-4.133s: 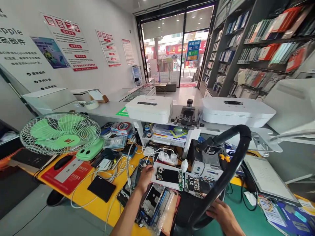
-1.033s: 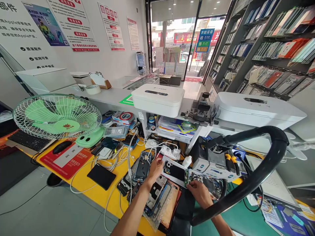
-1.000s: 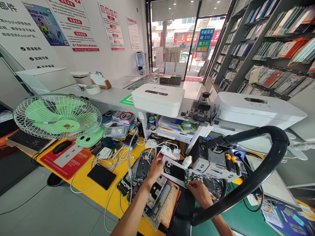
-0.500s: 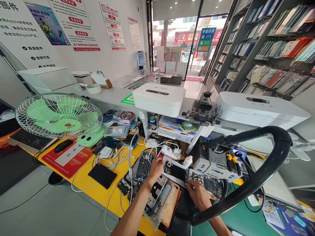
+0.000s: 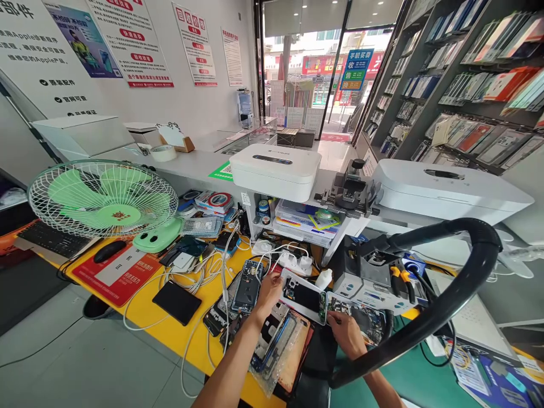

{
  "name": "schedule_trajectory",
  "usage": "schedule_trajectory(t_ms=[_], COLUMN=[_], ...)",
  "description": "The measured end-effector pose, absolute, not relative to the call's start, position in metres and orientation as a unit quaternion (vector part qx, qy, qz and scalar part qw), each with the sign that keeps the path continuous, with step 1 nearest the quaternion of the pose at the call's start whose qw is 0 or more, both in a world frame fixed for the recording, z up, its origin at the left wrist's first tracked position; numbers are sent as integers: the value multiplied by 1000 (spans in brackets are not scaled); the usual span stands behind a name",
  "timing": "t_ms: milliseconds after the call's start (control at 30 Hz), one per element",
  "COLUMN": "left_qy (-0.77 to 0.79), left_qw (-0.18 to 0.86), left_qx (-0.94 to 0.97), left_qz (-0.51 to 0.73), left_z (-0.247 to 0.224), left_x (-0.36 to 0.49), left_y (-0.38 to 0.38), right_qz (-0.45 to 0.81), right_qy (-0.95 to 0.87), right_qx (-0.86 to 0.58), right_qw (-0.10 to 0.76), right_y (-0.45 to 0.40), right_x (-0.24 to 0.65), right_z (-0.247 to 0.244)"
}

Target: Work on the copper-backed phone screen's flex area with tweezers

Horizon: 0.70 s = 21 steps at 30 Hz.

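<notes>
An opened phone lies tilted above the dark mat, its white-edged half [image 5: 303, 297] on the left and its half with exposed inner parts [image 5: 361, 318] on the right. My left hand [image 5: 269, 293] grips the upper left end of the white-edged half. Beside the seam between the halves is my right hand [image 5: 345, 333], thumb and fingers pinched together at the lower edge; anything between them is too small to make out. Below my left hand are a stripped phone frame [image 5: 270, 340] in bubble wrap and an orange-brown panel [image 5: 293, 351].
A thick black hose [image 5: 459, 300] arches over the right side, close to my right forearm. White cables [image 5: 204, 272] and a black phone [image 5: 177, 302] lie on the yellow table at left. A green fan [image 5: 104, 198] stands farther left. Pliers [image 5: 403, 283] hang by a box.
My right hand has shifted slightly right and down, away from the seam, showing more of the white-edged half's end. My left hand keeps its hold.
</notes>
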State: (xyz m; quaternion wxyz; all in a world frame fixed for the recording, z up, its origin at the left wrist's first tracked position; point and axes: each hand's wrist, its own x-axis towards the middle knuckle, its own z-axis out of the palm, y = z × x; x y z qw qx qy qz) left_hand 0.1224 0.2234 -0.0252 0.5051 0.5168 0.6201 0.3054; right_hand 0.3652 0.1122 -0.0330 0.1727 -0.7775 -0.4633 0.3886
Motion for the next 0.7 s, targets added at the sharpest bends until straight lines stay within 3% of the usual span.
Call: schedule_trajectory(t_ms=[700], left_qy=[638], left_qw=[471], left_qx=[525], left_qz=[308], left_z=[-27], left_x=[132], left_y=[221], right_qz=[410], right_qy=[-446], right_qx=[-768], right_qw=[208], right_y=[108], right_x=[367], right_z=[-36])
